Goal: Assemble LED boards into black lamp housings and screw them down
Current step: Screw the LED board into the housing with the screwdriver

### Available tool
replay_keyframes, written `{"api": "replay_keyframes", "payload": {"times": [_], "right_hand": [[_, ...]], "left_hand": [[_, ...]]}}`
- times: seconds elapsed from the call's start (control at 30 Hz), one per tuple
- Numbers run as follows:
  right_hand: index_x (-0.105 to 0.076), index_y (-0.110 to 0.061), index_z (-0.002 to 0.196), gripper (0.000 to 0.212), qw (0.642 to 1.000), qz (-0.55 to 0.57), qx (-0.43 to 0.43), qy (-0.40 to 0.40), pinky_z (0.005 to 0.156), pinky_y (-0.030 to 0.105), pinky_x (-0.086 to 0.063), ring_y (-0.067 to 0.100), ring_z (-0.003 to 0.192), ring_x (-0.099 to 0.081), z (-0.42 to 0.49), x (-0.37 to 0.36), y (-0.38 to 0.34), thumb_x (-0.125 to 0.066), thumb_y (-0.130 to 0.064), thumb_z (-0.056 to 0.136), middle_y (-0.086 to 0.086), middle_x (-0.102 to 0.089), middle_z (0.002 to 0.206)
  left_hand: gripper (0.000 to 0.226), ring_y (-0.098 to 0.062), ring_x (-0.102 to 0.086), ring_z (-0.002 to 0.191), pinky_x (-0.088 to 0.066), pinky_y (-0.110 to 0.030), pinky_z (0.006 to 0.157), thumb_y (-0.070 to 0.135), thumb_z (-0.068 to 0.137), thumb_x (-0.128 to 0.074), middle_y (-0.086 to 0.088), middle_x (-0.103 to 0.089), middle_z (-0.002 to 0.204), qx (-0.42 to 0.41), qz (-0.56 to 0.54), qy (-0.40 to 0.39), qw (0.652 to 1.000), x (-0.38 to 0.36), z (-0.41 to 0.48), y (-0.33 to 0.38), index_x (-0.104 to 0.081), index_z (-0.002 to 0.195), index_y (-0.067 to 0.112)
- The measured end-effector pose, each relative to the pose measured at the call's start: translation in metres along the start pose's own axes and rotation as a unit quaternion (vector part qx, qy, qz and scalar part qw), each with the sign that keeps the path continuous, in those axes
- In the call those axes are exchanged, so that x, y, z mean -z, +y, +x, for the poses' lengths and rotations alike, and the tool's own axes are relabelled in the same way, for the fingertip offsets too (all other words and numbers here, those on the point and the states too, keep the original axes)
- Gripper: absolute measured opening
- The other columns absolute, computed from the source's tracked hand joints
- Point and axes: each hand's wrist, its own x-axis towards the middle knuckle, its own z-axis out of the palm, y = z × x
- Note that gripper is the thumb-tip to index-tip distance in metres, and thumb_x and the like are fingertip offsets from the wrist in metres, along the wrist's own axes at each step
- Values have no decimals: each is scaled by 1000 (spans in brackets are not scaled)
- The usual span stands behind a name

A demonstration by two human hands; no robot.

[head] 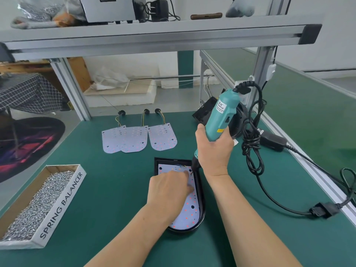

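Head view shows my right hand (213, 149) wrapped around the teal electric screwdriver (219, 116), its bit angled down to the upper right corner of the LED board (189, 207) seated in the black lamp housing (201, 211) right in front of me. My left hand (167, 191) lies palm-down on that board with fingers loosely curled, the forefinger reaching to the bit tip; it seems to steady a screw (191, 174) there, though that is too small to be sure. The housing's long axis runs away from me, straight end far, rounded end near, so the bit must stay nearly upright over the far corner; my left hand is the nearer. I count one housing under my hands, three spare LED boards (138, 138) lying side by side beyond it, one screwdriver, and one cardboard box of screws (38, 205) to my left.
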Motion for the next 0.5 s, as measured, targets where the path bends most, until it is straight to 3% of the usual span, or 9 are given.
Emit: {"api": "replay_keyframes", "payload": {"times": [0.17, 0.27, 0.37, 0.5], "right_hand": [[-47, -19, 72, 27, 999, 12, -42, -14, 60, 44, -52, 21, 54, -51, 0, 4, -4, -67, -36, 77, -1, -52, 60], [-58, -23, 78, 20, 997, 53, -58, -19, 66, 45, -56, 31, 62, -60, -1, 17, -11, -71, -39, 78, 6, -61, 67], [-62, -35, 74, 13, 988, 127, -70, 45, 59, 31, -53, 19, 57, -60, -1, 29, -22, -72, -36, 81, -1, -62, 65], [-59, -23, 81, 23, 971, 158, -126, 129, 57, 22, -50, 15, 55, -59, -11, 49, -22, -72, -42, 80, -2, -62, 60]], "left_hand": [[20, -30, -45, 71, -18, -30, 49, 39, 95, -49, 1, -35, 63, 6, 4, -17, 1000, 5, -2, 2, -43, 86, 22], [21, -28, -46, 73, -23, -30, 53, 40, 96, -49, 0, -51, 73, 16, -2, -28, 999, 10, -2, 3, -41, 86, 23], [23, -28, -49, 78, -27, -31, 58, 41, 97, -50, -1, -65, 94, 22, -2, -45, 999, 14, 0, 5, -41, 84, 24], [19, -31, -62, 101, -34, -31, 69, 42, 96, -54, -4, -67, 107, 35, -28, -93, 995, 18, -1, 9, -45, 92, 25]]}}
